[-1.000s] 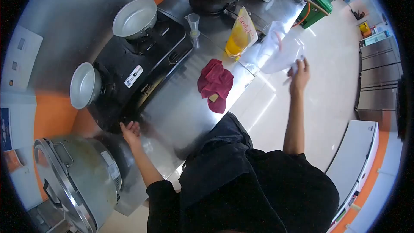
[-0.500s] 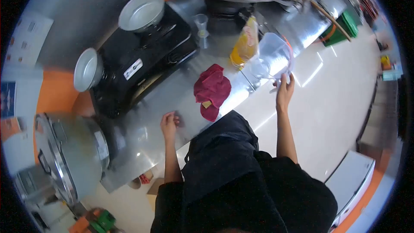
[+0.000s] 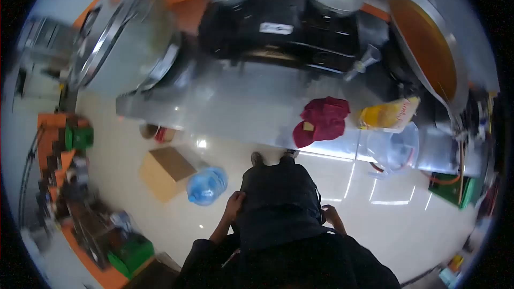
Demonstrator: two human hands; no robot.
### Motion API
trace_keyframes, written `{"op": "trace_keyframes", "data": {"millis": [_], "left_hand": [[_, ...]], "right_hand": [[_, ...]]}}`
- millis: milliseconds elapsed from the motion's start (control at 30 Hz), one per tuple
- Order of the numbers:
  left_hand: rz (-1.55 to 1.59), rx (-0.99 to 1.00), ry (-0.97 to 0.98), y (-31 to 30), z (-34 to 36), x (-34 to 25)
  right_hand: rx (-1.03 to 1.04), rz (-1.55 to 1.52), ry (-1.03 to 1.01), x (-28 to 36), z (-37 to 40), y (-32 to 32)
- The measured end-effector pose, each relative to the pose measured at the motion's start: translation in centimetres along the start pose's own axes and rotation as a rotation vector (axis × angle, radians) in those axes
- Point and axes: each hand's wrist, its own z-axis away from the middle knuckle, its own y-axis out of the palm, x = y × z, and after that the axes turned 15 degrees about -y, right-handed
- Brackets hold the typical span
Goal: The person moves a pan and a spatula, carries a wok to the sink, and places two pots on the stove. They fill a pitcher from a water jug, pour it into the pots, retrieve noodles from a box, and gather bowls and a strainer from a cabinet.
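At either side of the dark apron [image 3: 278,203], the hands are resting well apart, the left hand [image 3: 234,204] pressing curled fingers against one edge and the right hand [image 3: 330,216] sitting by the other, partly hidden; whether either is gripping the cloth, I cannot tell. The apron is hanging at the person's front, just before the tabletop [image 3: 241,107]. Near its front edge a clear plastic jug [image 3: 396,147] is standing, with a yellow pouch [image 3: 381,116] lying just behind and a crumpled maroon cloth [image 3: 327,120] resting to the left of the pouch
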Motion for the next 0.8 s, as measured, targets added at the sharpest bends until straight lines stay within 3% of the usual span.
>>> {"op": "trace_keyframes", "data": {"millis": [33, 100, 133, 167, 233, 267, 300, 367, 500, 567, 633, 733, 800], "left_hand": [[0.055, -0.032, -0.015, 0.2, 0.1, 3.6], [0.391, 0.092, -0.077, 1.9, -3.7, 15.4], [0.448, 0.498, -0.035, 1.6, -6.2, 21.6], [0.521, 0.463, -0.027, 2.7, -4.3, 23.3], [0.727, 0.13, -0.172, 4.0, 0.6, 25.1], [0.811, 0.061, -0.216, 4.5, 2.1, 26.9], [0.887, 0.022, -0.247, 5.1, 3.9, 28.7], [1.034, -0.005, -0.29, 6.6, 6.8, 33.3], [1.3, -0.009, -0.384, 9.7, 12.0, 41.4], [1.41, -0.005, -0.433, 10.8, 14.4, 43.4], [1.491, 0.011, -0.468, 11.3, 15.6, 44.9], [1.501, 0.058, -0.526, 10.9, 15.4, 45.9], [1.384, 0.131, -0.616, 10.0, 14.9, 46.8]], "right_hand": [[0.106, 0.244, -0.138, -5.9, -1.6, 0.9], [0.02, -0.024, 0.066, -0.8, -3.1, -0.6], [-0.062, -0.25, -0.118, 0.4, -3.7, -1.2], [-0.004, -0.2, -0.143, 0.5, -4.8, -1.7], [0.0, -0.489, 0.043, -0.4, -7.4, -1.7], [-0.118, -0.418, 0.35, 3.8, -8.0, -1.2], [0.485, -1.051, 0.227, -7.3, -13.7, -3.4], [0.08, -0.656, 0.337, -5.3, -14.8, -2.3], [0.226, 0.984, -0.487, 1.9, -14.2, 3.3], [0.203, 1.194, -0.885, 8.3, -11.4, 8.1], [0.36, 0.964, -0.579, 14.3, -9.0, 13.3], [0.402, 0.88, -0.564, 16.2, -8.9, 18.8], [0.612, 1.065, -0.671, 17.1, -11.2, 21.1]]}}
